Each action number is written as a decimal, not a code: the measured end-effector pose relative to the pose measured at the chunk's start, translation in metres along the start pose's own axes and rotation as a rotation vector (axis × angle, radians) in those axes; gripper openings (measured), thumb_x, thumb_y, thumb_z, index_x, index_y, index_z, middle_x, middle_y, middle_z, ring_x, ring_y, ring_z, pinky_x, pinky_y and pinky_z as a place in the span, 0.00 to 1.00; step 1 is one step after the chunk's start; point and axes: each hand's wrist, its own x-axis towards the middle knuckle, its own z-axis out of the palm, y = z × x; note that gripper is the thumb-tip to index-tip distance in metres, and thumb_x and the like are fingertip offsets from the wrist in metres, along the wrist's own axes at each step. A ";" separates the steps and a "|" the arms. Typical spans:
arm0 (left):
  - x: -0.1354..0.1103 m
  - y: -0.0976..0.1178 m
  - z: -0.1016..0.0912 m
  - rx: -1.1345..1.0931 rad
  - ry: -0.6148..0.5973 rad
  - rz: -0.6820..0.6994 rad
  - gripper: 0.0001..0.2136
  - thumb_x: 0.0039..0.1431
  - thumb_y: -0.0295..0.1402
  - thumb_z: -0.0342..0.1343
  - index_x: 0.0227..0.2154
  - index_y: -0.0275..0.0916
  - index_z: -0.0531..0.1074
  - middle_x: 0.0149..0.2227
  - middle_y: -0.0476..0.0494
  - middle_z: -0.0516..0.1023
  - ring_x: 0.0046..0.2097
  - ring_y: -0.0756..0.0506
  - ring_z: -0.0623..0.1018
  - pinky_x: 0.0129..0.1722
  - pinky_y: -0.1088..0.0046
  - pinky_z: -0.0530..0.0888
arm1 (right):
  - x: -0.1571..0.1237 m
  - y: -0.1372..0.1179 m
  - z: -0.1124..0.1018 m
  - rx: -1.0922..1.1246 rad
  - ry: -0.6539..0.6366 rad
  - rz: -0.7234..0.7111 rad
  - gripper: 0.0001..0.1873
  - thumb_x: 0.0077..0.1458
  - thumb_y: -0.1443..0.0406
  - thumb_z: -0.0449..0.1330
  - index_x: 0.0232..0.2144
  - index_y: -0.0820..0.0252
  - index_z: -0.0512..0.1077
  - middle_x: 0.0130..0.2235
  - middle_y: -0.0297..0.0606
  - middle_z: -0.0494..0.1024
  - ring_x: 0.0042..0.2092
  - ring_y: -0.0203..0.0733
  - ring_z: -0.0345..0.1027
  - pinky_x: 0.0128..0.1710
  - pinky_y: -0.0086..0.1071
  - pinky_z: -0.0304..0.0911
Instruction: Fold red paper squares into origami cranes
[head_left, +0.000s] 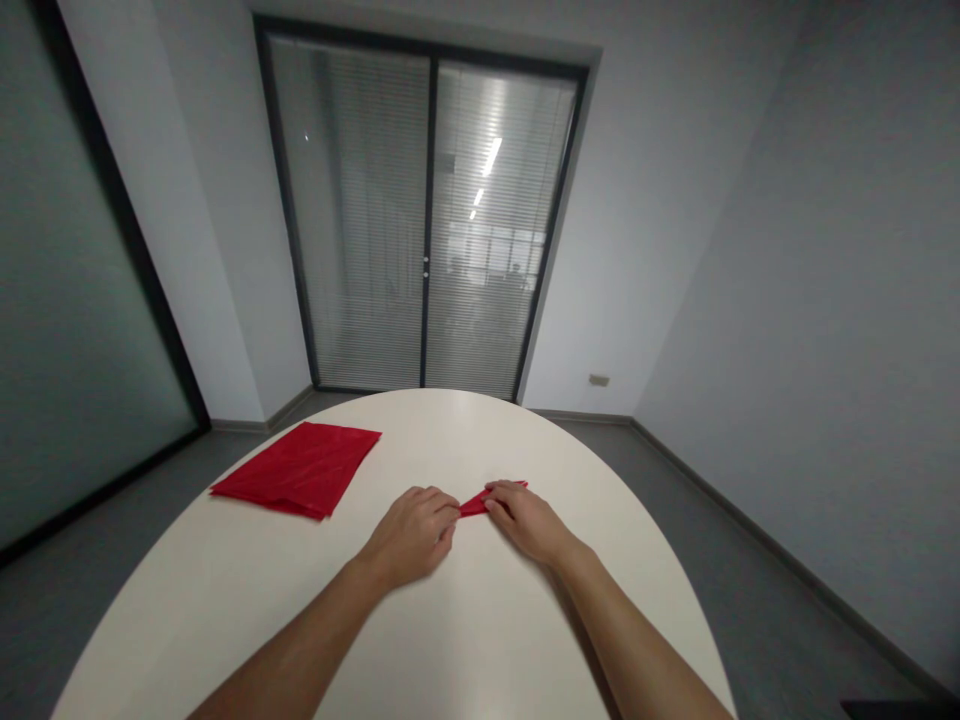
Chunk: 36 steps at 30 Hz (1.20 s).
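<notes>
A narrow, folded red plastic bag point(472, 505) lies on the white round table point(480, 640), slanting up to the right. At its left end, my left hand point(420, 530) has its fingers curled together, with the tips on the bag's edge. My right hand point(529, 520) rests over the right part, fingers bent and pressing it against the tabletop. A thin red tip shows beyond those fingers. Much of the folded bag is covered by my hands, and its exact folds cannot be made out.
A stack of flat red sheets point(300, 468), seemingly the same thin material, lies at the table's left edge. Behind the table stands a glass partition with blinds point(367, 220). A frosted glass panel point(75, 300) is on the left, and a plain wall point(840, 350) on the right.
</notes>
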 end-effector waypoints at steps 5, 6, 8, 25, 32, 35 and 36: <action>0.001 0.003 -0.001 0.046 -0.103 -0.033 0.11 0.66 0.26 0.50 0.37 0.39 0.78 0.38 0.43 0.83 0.42 0.41 0.78 0.44 0.62 0.72 | 0.003 0.005 0.004 -0.004 0.038 0.053 0.18 0.69 0.57 0.50 0.40 0.56 0.79 0.47 0.42 0.80 0.48 0.46 0.72 0.49 0.35 0.64; 0.001 0.003 -0.001 0.053 -0.116 -0.043 0.11 0.66 0.26 0.50 0.37 0.39 0.78 0.37 0.43 0.82 0.42 0.41 0.78 0.43 0.62 0.73 | 0.003 0.006 0.005 -0.005 0.047 0.069 0.18 0.69 0.57 0.51 0.40 0.55 0.80 0.46 0.41 0.80 0.47 0.46 0.72 0.49 0.35 0.64; 0.001 0.002 -0.002 0.064 -0.126 -0.055 0.11 0.66 0.26 0.50 0.38 0.38 0.78 0.38 0.43 0.82 0.42 0.41 0.78 0.43 0.62 0.73 | 0.005 0.010 0.009 -0.008 0.066 0.103 0.18 0.68 0.56 0.52 0.40 0.55 0.80 0.45 0.41 0.80 0.47 0.46 0.72 0.48 0.35 0.64; -0.001 0.011 0.002 -0.044 -0.155 0.029 0.14 0.66 0.30 0.51 0.53 0.38 0.73 0.57 0.38 0.78 0.59 0.39 0.76 0.61 0.58 0.71 | 0.009 0.016 0.017 -0.034 0.175 0.093 0.10 0.63 0.64 0.58 0.39 0.57 0.80 0.40 0.40 0.80 0.44 0.46 0.72 0.47 0.35 0.65; -0.002 0.010 0.003 -0.035 -0.183 -0.032 0.16 0.66 0.31 0.50 0.55 0.38 0.72 0.57 0.37 0.78 0.55 0.39 0.78 0.58 0.58 0.74 | 0.006 -0.015 0.019 -0.150 0.093 0.030 0.19 0.66 0.67 0.50 0.49 0.61 0.79 0.54 0.46 0.79 0.56 0.47 0.70 0.59 0.39 0.62; -0.002 0.010 0.006 -0.039 -0.157 -0.049 0.18 0.65 0.28 0.49 0.56 0.35 0.72 0.58 0.35 0.77 0.59 0.40 0.77 0.61 0.59 0.72 | 0.002 -0.027 0.028 -0.223 -0.047 0.003 0.27 0.68 0.61 0.48 0.66 0.64 0.64 0.68 0.50 0.64 0.71 0.56 0.51 0.70 0.53 0.44; -0.002 0.010 0.007 -0.041 -0.150 -0.052 0.19 0.65 0.28 0.48 0.57 0.34 0.72 0.59 0.35 0.76 0.60 0.40 0.76 0.62 0.60 0.72 | 0.000 -0.029 0.030 -0.224 -0.125 0.020 0.30 0.69 0.59 0.47 0.69 0.65 0.59 0.70 0.52 0.58 0.72 0.56 0.46 0.70 0.54 0.41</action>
